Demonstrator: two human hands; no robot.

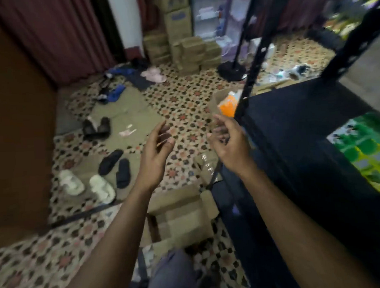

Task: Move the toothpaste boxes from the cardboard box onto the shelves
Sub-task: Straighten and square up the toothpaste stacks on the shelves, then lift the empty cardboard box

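our fingers are loosely curled and hold nothing: the left hand (158, 145) and the right hand (225, 138) both hang in the air, a little apart. the right one is just beside the black metal shelf post (247, 77). beneath our forearms the open brown cardboard box (183, 217) sits on the patterned tiled floor (183, 105), by the front edge of the black shelf board (302, 122). blurred green and yellow cartons (366, 150), seemingly the toothpaste boxes, lie at that board's right edge.
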